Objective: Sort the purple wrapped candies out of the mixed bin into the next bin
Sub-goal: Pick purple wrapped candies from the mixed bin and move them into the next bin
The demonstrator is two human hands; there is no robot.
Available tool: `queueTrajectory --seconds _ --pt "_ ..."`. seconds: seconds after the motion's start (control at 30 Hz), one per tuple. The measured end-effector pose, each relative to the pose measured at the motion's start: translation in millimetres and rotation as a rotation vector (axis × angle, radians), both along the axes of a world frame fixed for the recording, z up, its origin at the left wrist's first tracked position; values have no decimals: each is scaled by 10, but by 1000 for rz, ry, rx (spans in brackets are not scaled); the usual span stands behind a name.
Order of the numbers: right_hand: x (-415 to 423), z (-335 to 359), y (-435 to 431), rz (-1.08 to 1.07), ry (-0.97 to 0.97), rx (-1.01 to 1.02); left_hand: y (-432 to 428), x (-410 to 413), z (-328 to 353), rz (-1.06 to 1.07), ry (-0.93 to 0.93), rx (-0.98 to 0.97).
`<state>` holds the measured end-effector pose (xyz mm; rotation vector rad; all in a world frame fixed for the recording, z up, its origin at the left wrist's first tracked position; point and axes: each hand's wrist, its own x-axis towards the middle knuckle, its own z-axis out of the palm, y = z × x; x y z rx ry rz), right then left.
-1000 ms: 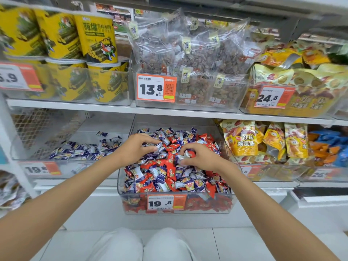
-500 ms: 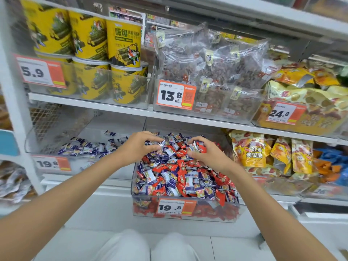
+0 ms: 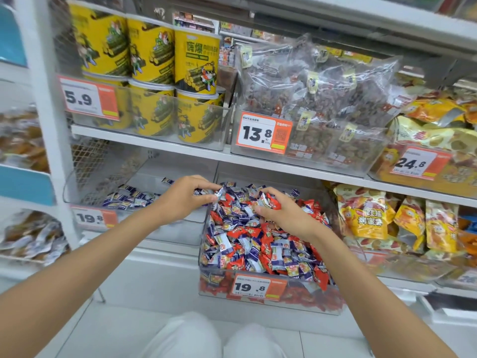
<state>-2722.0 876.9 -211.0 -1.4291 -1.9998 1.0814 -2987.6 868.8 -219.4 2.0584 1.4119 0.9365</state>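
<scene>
At the far left, on the upper shelf, yellow tubs (image 3: 152, 73) stand stacked in a clear tray behind a 5.9 price tag (image 3: 86, 98). Below them sits the next bin (image 3: 167, 231), clear-walled, with a thin scatter of purple candies (image 3: 129, 198) lying on its floor towards the back and a 19.8 tag (image 3: 94, 218) on its front.

My left hand (image 3: 183, 202) hangs over the seam between the two bins, fingers curled, thumb and fingertips pinching one purple candy (image 3: 219, 195) by its wrapper just above the left edge of the heap.

The mixed bin (image 3: 309, 304) is directly in front of me, piled high with red and purple candies (image 3: 255, 249) all jumbled together, its own 19.8 tag (image 3: 258, 288) clipped to the front wall. My right hand (image 3: 286, 215) rests on the upper right of that heap, fingers curled round a clutch of candies (image 3: 269, 201); a red wrapper and a pale one show between thumb and forefinger, but I cannot tell how many I have.

Above the mixed bin, clear bags of brown snacks (image 3: 322, 94) fill a tray marked 13.8. To the right, yellow snack bags (image 3: 366, 215) stand on the lower shelf, with more above them behind a 24.8 tag (image 3: 415, 164). My knees (image 3: 185, 337) in pale trousers show at the bottom.
</scene>
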Motion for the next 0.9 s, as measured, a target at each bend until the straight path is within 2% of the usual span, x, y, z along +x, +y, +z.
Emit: queueTrajectory --seconds 0.23,0.47,0.57,0.7,0.9 --pt "-1064 179 257 213 90 72 72 -896 -183 199 26 -70" --pt "-2024 -179 866 282 -209 165 551 -1518 -470 347 103 -85" --pt "-2180 -357 1069 287 -260 84 679 -1670 -541 301 214 -184" --pt "-2222 -543 1197 281 -401 114 688 -1794 -672 252 308 -267" --pt "-2211 -484 1058 285 -327 112 537 -1734 -699 243 172 -179"
